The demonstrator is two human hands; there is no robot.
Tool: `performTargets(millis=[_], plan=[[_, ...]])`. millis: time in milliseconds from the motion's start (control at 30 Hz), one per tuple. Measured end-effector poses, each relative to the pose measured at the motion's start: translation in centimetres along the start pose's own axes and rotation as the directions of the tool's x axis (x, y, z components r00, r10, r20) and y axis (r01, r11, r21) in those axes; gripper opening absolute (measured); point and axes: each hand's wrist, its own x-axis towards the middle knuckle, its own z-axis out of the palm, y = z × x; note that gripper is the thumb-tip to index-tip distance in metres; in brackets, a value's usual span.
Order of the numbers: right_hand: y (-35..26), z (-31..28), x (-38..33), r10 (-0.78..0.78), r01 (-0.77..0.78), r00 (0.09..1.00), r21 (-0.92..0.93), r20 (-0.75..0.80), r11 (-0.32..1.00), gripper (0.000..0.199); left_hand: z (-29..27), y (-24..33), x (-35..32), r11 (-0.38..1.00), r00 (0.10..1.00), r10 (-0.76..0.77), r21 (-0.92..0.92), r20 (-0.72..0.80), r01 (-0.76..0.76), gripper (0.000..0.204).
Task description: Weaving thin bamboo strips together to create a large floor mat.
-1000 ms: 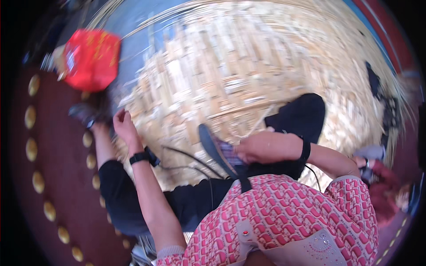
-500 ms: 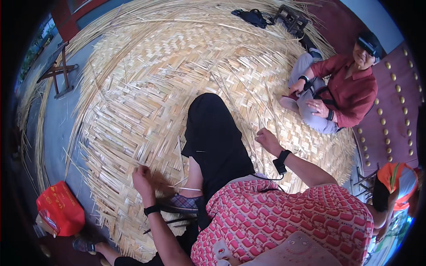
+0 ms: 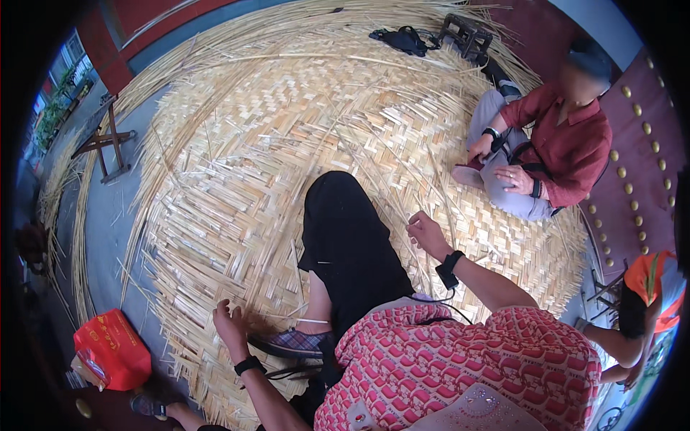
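Woven mat [image 3: 287,122] of pale strips spreads across a grey floor [image 3: 109,233].
Well apart over it, the left hand [image 3: 229,327], near a plaid shoe [image 3: 293,343], and the right hand [image 3: 427,235], beside a black trouser leg [image 3: 346,237], show loosely bent, parted fingers; a red bag [image 3: 118,348] sits at left.

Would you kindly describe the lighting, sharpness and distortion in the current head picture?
In the head view, the woven mat is brightly lit, its weave fairly crisp; left hand and right hand show no obvious motion blur; the black trouser leg loses most fold detail; fisheye bending curves straight edges near the dark rim.
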Motion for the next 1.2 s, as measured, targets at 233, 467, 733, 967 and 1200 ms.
performTargets(millis=[233, 467, 733, 967, 1200], plan=[[-17.5, 1.4, -7.8, -0.597, 0.603, 0.614, 0.181, 0.516, 0.777, 0.037, 0.1, 15.7, -1.2, 0.730, 0.846, 0.532, -0.502, -0.006, -0.463, 0.046], [-22.6, 9.7, -11.3, -0.889, 0.995, 0.055, 0.053, 0.454, 0.088, 0.051, 2.3, 19.2, -4.6, 0.315, 0.727, 0.678, -0.851, -0.107, -0.419, 0.034], [-24.7, 8.4, -7.5, -0.936, 0.952, 0.297, 0.014, 0.190, 0.305, 0.035, -6.4, 17.4, -0.9, 0.272, 0.954, 0.063, -0.915, -0.293, -0.299, 0.023], [-22.5, 7.2, -5.2, -0.949, 0.965, 0.252, 0.023, 0.189, 0.261, 0.013, -3.8, 21.5, -1.2, 0.330, 0.994, 0.056, -0.938, -0.096, -0.109, 0.019], [-23.5, 10.8, -7.0, -0.848, 0.867, 0.370, 0.187, 0.379, 0.462, 0.023, -4.4, 17.9, -2.6, 0.200, 0.999, 0.049, -0.980, 0.005, -0.005, 0.017]])
